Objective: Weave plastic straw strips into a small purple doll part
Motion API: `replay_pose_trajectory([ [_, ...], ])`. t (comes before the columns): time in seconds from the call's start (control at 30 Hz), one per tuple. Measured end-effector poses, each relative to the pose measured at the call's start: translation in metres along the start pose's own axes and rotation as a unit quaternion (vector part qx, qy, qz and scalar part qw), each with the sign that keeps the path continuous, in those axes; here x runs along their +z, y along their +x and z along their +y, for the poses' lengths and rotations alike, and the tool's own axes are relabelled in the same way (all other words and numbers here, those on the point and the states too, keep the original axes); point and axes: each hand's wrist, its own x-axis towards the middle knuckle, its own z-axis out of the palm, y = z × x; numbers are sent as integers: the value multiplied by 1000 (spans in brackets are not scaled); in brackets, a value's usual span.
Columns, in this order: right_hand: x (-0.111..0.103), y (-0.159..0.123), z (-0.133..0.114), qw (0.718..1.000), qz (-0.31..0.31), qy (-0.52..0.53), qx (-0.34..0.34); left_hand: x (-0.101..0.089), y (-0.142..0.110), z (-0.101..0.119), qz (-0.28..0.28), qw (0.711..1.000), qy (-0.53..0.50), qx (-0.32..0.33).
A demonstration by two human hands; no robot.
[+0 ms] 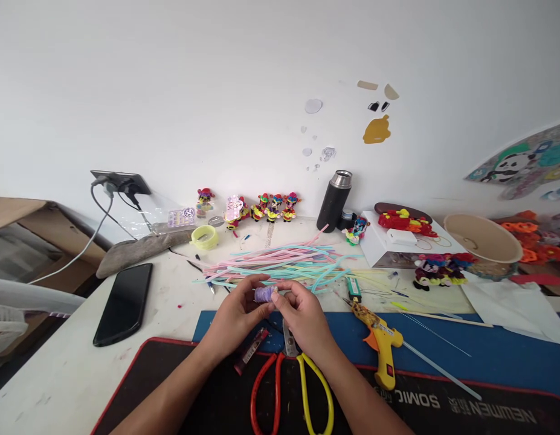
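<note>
Between my two hands is a small purple coil, fuzzy like wound pipe cleaner [263,294]. My left hand [238,311] is closed around its left end, thumb below and fingers behind. With thumb and forefinger, my right hand [302,311] pinches the coil's right end. Just under my hands lie scissors [290,347] with one red and one yellow handle, their blades partly hidden. A dark red lighter-like stick [251,351] rests beneath my left wrist. Behind my hands spreads a loose pile of pink, mint and yellow pipe cleaners [280,263].
To the right sits a yellow glue gun [382,344] with a glue stick in it, near a green lighter [353,289]. A phone [123,305] lies left. Along the wall stand small figures [275,208], a black thermos [334,202] and a white box [383,241].
</note>
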Motion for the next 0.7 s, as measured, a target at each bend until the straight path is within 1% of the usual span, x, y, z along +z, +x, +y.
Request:
replay_pose_trajectory([
  [0.07,-1,-1,-2,1000,-1,-13,-8,-2,1,4,-36,996,-77,-36],
  [0.1,-1,-1,-3,1000,-3,-17,-12,-4,2,6,-40,993,-102,-49],
  [0.17,-1,-2,-4,1000,-8,-21,-18,-6,3,7,-32,990,-124,-62],
  [0.27,-1,-3,-5,999,-11,-28,-24,-7,5,7,-12,991,-117,-58],
  [0.43,0,-3,-6,997,-13,-60,-39,-6,5,4,6,995,-94,-46],
  [0.7,2,-5,-5,995,-16,-92,-46,-7,6,-1,16,991,-118,-53],
])
